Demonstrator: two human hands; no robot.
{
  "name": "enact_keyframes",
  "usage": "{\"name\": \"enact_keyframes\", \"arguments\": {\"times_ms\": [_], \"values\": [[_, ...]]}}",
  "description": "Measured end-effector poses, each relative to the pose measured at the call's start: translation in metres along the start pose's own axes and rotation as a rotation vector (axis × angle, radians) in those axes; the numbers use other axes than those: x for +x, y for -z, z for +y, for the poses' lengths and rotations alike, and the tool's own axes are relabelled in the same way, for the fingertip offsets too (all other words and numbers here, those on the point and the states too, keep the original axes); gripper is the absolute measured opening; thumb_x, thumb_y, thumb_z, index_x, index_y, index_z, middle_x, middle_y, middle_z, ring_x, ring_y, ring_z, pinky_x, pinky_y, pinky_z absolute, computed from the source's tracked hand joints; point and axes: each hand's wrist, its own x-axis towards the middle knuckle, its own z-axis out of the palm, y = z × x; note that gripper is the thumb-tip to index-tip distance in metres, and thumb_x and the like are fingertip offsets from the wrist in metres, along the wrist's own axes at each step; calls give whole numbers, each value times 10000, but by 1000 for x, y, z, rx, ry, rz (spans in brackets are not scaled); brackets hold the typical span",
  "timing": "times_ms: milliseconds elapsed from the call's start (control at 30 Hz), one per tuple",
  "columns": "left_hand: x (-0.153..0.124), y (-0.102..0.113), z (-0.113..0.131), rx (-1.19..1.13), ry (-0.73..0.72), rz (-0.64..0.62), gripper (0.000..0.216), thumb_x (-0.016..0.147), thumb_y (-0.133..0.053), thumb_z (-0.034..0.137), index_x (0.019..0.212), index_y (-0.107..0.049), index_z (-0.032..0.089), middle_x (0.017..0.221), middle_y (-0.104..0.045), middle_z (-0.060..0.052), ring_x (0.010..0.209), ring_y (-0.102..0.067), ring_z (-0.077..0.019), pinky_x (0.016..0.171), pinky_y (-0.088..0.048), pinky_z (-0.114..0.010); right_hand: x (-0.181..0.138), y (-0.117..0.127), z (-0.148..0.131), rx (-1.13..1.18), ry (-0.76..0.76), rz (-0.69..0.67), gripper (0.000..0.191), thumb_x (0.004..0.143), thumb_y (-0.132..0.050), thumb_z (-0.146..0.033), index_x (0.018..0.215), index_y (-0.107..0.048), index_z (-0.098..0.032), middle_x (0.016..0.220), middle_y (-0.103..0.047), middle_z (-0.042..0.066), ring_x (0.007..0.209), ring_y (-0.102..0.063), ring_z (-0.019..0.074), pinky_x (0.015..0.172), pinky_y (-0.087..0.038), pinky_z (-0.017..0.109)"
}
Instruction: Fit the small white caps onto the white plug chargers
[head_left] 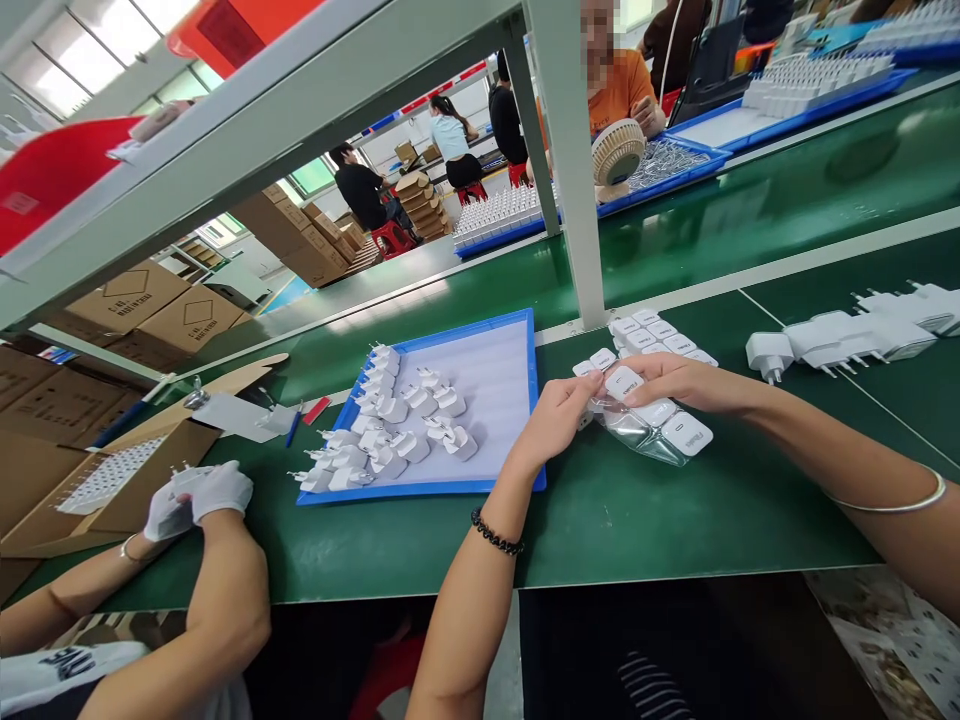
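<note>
Plastic bag [643, 440] around white chargers [688, 433] is pinched by our left hand [555, 415] and right hand [673, 380] over the green bench [675, 530], right of the blue tray [420, 491]. We judge the bag soft and slippery, the chargers light, stiff, best gripped at their edges.

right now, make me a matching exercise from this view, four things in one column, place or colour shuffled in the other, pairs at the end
1. clear plastic bag
2. tray
3. beaded bracelet
4. small fan

A. black, around the left forearm
B. in front of the person in orange
C. held by the left hand and right hand
D. blue-rimmed, with white plug adapters in it

Right pairs: 1-C, 2-D, 3-A, 4-B
</note>
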Motion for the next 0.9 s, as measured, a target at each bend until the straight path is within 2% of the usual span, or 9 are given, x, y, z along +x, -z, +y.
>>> {"name": "enact_keyframes", "arguments": {"times_ms": [167, 233, 333, 400, 500, 633, 733, 900], "values": [[6, 0, -6, -18, 11, 49, 585, 916, -401, 674, 623, -431, 169, 587, -375, 27, 581, -303, -90, 544, -261, -254, 1, 2, 3, -14, -5, -15, 392, 762, -716, -266, 1136, -689, -152, 868, -675, 21, 659, -576, 122, 572, -396, 235], [7, 1, -8, 17, -24, 94, 537, 924, -436, 632, 654, -452, 169, 610, -392, 29, 593, -327, -92, 554, -277, -248, 2, 2, 5, -35, -5, -6, 409, 762, -718, -270, 1152, -690, -150, 868, -674, 23, 644, -563, 116, 562, -391, 233], [8, 3, -10, 116, -88, 157, 335, 955, -475, 502, 895, -570, 186, 647, -458, 39, 593, -378, -98, 559, -300, -237, 4, -1, 8, -59, 0, 10, 422, 772, -716, -281, 1173, -682, -155, 860, -676, 25, 643, -559, 117, 570, -403, 237], [7, 4, -10, 191, -86, 153, 257, 975, -457, 431, 1016, -572, 205, 644, -475, 44, 575, -391, -103, 548, -303, -236, 4, -3, 10, -60, 8, 5, 429, 783, -711, -287, 1190, -670, -157, 884, -678, 31, 680, -575, 127, 603, -427, 243], [6, 6, -8, 199, -55, 110, 262, 983, -433, 426, 931, -558, 202, 656, -469, 35, 584, -412, -108, 542, -322, -237, 5, -6, 11, -130, 29, 2, 405, 816, -678, -288, 1204, -664, -172, 795, -628, -4, 631, -525, 112, 575, -408, 235], [8, 5, -7, 62, -50, 41, 422, 955, -460, 537, 715, -434, 191, 645, -379, 40, 588, -374, -93, 543, -327, -230, 5, -7, 11, -288, 45, 16, 374, 845, -647, -291, 1204, -676, -190, 645, -480, -51, 542, -410, 102, 507, -343, 233], [11, 4, -6, -57, -51, 56, 488, 891, -545, 592, 661, -411, 184, 621, -343, 48, 568, -322, -80, 521, -292, -228, 4, -6, 9, -278, 70, -22, 383, 857, -644, -323, 1216, -682, -194, 673, -535, -35, 552, -427, 110, 527, -360, 245], [11, 1, -1, -192, -56, 243, 482, 795, -641, 635, 730, -566, 164, 649, -461, 25, 592, -377, -88, 536, -328, -228, -1, -11, 1, -202, 138, -32, 395, 844, -658, -307, 1221, -696, -197, 960, -693, 40, 755, -580, 150, 676, -452, 264]]}}
